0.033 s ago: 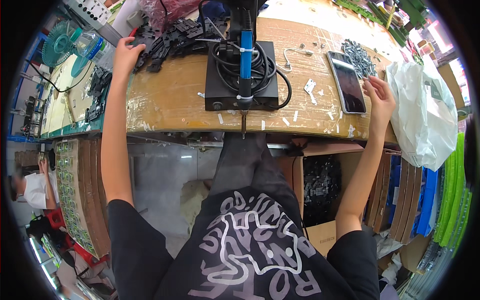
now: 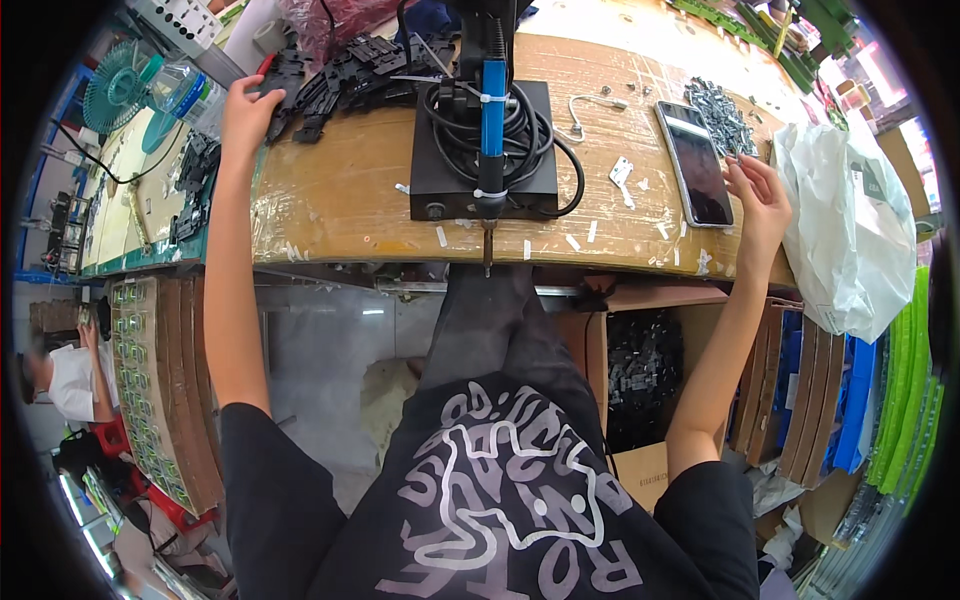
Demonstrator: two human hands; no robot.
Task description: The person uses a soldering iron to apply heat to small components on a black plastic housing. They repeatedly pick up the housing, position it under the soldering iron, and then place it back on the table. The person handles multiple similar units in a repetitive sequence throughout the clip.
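- Left hand: at about 10 o'clock in the view, arm stretched out, fingers curled onto the near edge of the heap of black moulded plastic parts; whether a part is actually pinched cannot be told.
- Right hand: at about 2 o'clock, fingers loosely spread and half open, fingertips reaching into the pile of small grey metal screws (nothing visibly gripped).
- Black-screened smartphone: flat on the bench, just beside the right hand at its 9 o'clock.
- Blue-handled electric screwdriver: hanging over the black box-shaped power unit with coiled cable, at 12 o'clock, between the two hands.
- Worn wooden workbench top: carries all of the above.
- White plastic bag: at 3 o'clock of the right hand, off the bench end.
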